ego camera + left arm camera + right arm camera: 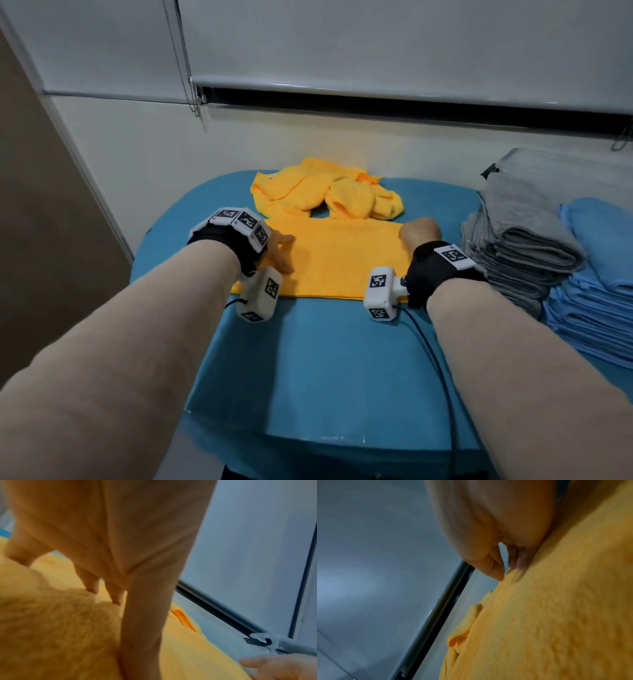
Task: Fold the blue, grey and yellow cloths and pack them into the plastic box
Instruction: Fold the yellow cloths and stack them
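A: Yellow cloth (337, 260) is seen laid flat as a folded rectangle on the blue-covered counter (325, 359), long side running left to right.

B: Left hand (279, 253)?

A: Set on the cloth's left end. Fingers (118, 597) are extended, tips pressed into the pile; nothing is gripped, so the hand is released and flat. A little of the counter cover shows past the fingers in the left wrist view.

B: Right hand (420, 233)?

A: Placed at the far right corner of the same cloth. In the right wrist view the thumb and fingertips (498, 573) are seen closing on the cloth's edge, a small ridge of fabric (513, 573) raised between them (picture is blurred, yet the pinch reads clearly enough). So: grasping the yellow cloth.

B: Other cloths?

A: A crumpled heap of yellow cloths (325, 190) is noted just behind the flat one, against the wall. To the right, a stack of folded grey cloths (524, 233), and beside it, nearer the right edge, a stack of folded blue cloths (596, 291); the two stacks touch.

B: Background?

A: A roller blind (376, 44) with a bead chain (186, 68) hangs above the counter.
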### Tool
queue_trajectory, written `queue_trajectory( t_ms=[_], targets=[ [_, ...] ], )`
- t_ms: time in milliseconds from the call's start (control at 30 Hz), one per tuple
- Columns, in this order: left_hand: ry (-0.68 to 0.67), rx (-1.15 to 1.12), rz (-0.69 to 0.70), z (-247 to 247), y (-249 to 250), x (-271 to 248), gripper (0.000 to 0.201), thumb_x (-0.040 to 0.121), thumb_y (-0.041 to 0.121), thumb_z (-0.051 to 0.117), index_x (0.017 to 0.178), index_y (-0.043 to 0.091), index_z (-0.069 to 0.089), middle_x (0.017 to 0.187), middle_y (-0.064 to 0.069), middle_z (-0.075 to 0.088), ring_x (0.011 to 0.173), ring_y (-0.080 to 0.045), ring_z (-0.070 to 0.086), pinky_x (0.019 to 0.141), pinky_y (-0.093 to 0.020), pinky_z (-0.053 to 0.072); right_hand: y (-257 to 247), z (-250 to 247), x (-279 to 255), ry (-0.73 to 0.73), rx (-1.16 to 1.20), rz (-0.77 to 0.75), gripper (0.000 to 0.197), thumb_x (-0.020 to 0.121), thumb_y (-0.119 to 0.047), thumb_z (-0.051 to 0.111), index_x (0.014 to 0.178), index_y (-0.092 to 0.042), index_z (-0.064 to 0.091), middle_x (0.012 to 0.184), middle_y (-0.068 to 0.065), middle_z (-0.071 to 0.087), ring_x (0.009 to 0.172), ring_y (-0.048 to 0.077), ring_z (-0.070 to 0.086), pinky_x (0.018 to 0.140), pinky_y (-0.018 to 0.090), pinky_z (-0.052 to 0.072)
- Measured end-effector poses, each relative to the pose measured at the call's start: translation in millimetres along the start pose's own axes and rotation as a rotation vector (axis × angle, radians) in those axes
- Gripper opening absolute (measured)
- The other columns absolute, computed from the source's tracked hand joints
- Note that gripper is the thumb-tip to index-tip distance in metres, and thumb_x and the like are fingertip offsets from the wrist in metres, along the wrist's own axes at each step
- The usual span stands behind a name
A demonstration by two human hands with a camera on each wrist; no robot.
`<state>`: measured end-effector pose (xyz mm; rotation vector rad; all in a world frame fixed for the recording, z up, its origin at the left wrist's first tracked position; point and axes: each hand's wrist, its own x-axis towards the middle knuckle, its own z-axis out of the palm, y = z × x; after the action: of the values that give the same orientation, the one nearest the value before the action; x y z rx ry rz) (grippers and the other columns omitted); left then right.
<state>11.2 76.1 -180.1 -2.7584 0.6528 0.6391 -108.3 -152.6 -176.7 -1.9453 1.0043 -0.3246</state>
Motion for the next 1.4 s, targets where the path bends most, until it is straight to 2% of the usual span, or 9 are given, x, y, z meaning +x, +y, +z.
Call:
queue_trajectory(
  t_ms=[67, 233, 300, 500, 667, 800, 933, 1167, 1400],
  targets=[
    [-0.017, 0.028, 0.019, 5, -3, 18, 0.149, 0.007, 0.100, 0.043, 0.141, 0.055, -0.002, 0.159, 0.003, 0.009, 0.141, -0.033, 0.023, 0.107, -0.053, 0.031, 7, -7, 9, 0.031, -0.438, 0.003, 0.035, 0.093, -0.017, 0.046, 0.124, -0.002, 0.050, 0.142, 0.020, 0.036, 0.132, 0.039, 0.030, 0.108, 0.047, 0.024],
    [-0.063, -0.022, 0.013, 0, 3, -13, 0.129, 0.033, 0.091, 0.057, 0.143, 0.052, 0.002, 0.159, 0.001, 0.011, 0.142, -0.032, 0.021, 0.109, -0.053, 0.029, 3, -24, -23, -0.164, -0.761, -0.112, 0.060, 0.089, -0.036, 0.063, 0.134, -0.003, 0.043, 0.139, 0.017, 0.047, 0.128, 0.034, 0.044, 0.106, 0.039, 0.035],
    [-0.071, -0.055, -0.004, 0, 7, -30, 0.111, 0.057, 0.076, 0.065, 0.146, 0.048, 0.004, 0.158, -0.001, 0.013, 0.141, -0.032, 0.023, 0.110, -0.051, 0.029, 0, -32, -31, -0.227, -0.715, -0.108, 0.067, 0.087, -0.031, 0.067, 0.140, -0.003, 0.038, 0.142, 0.016, 0.045, 0.128, 0.034, 0.045, 0.100, 0.037, 0.038],
    [0.172, -0.245, 0.063, -2, 22, -63, 0.095, 0.069, 0.048, 0.077, 0.146, 0.039, 0.022, 0.153, 0.000, 0.028, 0.137, -0.028, 0.033, 0.105, -0.043, 0.038, -20, -33, -60, -0.288, -0.327, -0.297, 0.083, 0.081, -0.009, 0.071, 0.149, -0.013, 0.023, 0.151, 0.013, 0.029, 0.136, 0.032, 0.033, 0.105, 0.040, 0.036],
    [0.085, -1.073, 0.428, -16, 53, -101, 0.060, 0.088, 0.047, 0.055, 0.139, 0.020, 0.040, 0.131, -0.009, 0.052, 0.108, -0.029, 0.058, 0.087, -0.040, 0.051, -60, -20, -98, -0.482, 0.144, -0.416, 0.083, 0.082, -0.001, 0.066, 0.148, -0.024, 0.023, 0.123, 0.013, 0.049, 0.102, 0.030, 0.060, 0.086, 0.045, 0.052],
    [0.088, -1.419, 0.544, -10, 39, -103, 0.022, 0.087, 0.023, 0.063, 0.104, 0.010, 0.058, 0.090, -0.009, 0.065, 0.079, -0.022, 0.062, 0.065, -0.029, 0.053, -72, -9, -112, -0.765, 0.343, -0.400, 0.086, 0.091, -0.003, 0.057, 0.151, -0.030, 0.002, 0.101, 0.010, 0.059, 0.083, 0.027, 0.066, 0.084, 0.043, 0.054],
    [0.308, -1.510, 0.274, 0, 13, -93, 0.018, 0.088, -0.006, 0.051, 0.093, 0.011, 0.056, 0.081, -0.011, 0.058, 0.069, -0.024, 0.058, 0.066, -0.035, 0.049, -58, 8, -104, -0.773, 0.393, -0.313, 0.072, 0.094, -0.009, 0.055, 0.150, -0.026, 0.015, 0.124, 0.014, 0.058, 0.095, 0.032, 0.067, 0.085, 0.041, 0.054],
    [0.223, -1.260, -0.073, 28, -49, -82, 0.030, 0.086, 0.003, 0.060, 0.116, 0.002, 0.056, 0.112, -0.023, 0.061, 0.101, -0.040, 0.061, 0.091, -0.055, 0.048, -27, 27, -84, -0.601, 0.171, -0.143, 0.027, 0.089, -0.014, 0.063, 0.116, -0.018, 0.059, 0.132, 0.008, 0.050, 0.112, 0.026, 0.052, 0.077, 0.033, 0.049],
    [0.304, -0.763, -0.187, 22, -66, -85, 0.031, 0.085, 0.027, 0.067, 0.112, 0.012, 0.064, 0.085, -0.002, 0.060, 0.076, -0.020, 0.054, 0.071, -0.029, 0.041, -28, 51, -92, -0.805, 0.037, -0.221, 0.047, 0.086, -0.002, 0.064, 0.129, -0.019, 0.055, 0.111, 0.009, 0.055, 0.078, 0.021, 0.049, 0.059, 0.026, 0.047]
  ],
)
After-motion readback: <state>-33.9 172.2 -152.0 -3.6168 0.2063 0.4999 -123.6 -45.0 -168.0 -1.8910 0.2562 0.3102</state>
